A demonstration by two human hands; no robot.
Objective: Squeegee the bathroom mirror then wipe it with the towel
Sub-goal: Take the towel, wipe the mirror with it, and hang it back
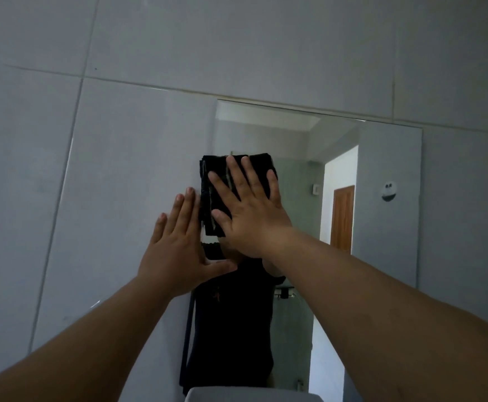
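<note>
Against the glossy mirror [388,158], right hand [248,210] fingers splayed flat press a folded dark towel [208,181].

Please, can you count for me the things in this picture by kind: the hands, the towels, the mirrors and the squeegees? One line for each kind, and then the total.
Hands: 2, the left hand flat on the mirror, the right hand pressing the towel
Towels: 1, the black towel
Mirrors: 1, the mirror
Squeegees: 0 in view
Total: 4
</note>
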